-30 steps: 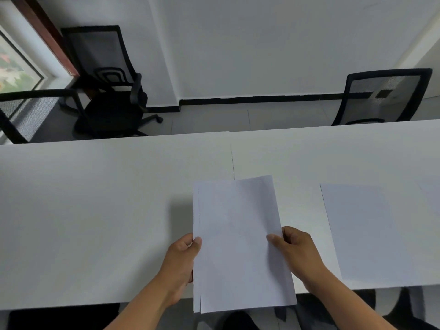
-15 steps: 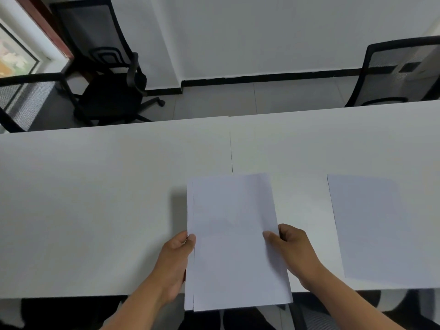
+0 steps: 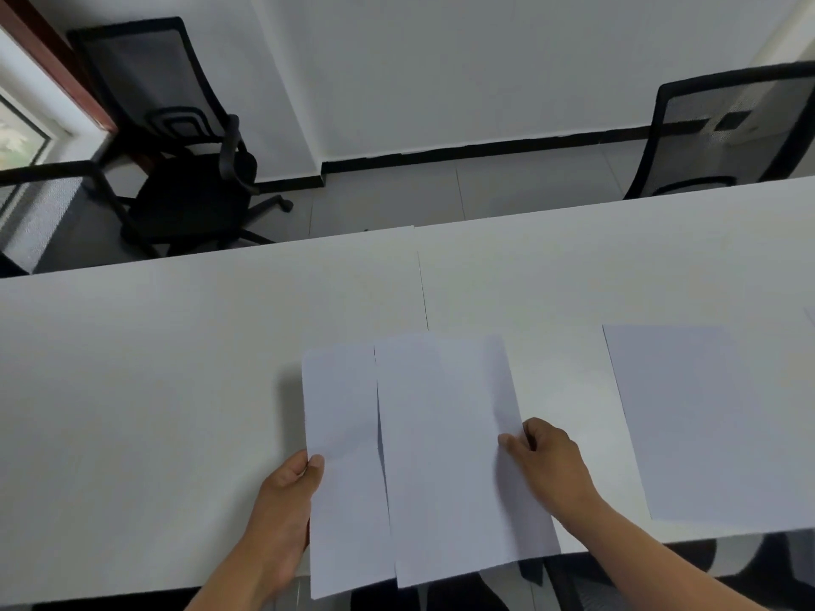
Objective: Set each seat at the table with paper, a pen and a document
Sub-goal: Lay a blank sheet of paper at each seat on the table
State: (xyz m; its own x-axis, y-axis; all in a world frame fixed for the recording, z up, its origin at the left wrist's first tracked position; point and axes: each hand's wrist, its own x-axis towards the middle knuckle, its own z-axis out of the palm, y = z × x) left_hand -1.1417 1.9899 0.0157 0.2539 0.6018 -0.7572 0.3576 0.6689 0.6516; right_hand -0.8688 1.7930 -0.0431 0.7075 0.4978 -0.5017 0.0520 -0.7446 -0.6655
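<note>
Over the near edge of the long white table [image 3: 176, 368] I hold blank white sheets, now split in two. My left hand [image 3: 286, 491] pinches the left edge of the lower sheet [image 3: 342, 456]. My right hand [image 3: 547, 465] pinches the right edge of the upper sheet [image 3: 445, 443], which overlaps the lower one and sits to its right. Another blank sheet [image 3: 701, 416] lies flat on the table at the right. No pen is in view.
A black mesh office chair [image 3: 185, 169] stands beyond the table at the far left, another chair back [image 3: 723, 125] at the far right. A sliver of one more sheet [image 3: 810, 314] shows at the right edge. A seam [image 3: 422, 284] divides the tabletop.
The sheets were one aligned stack between both hands. Now the top sheet has slid right with my right hand, and the lower sheet stays in my left.
</note>
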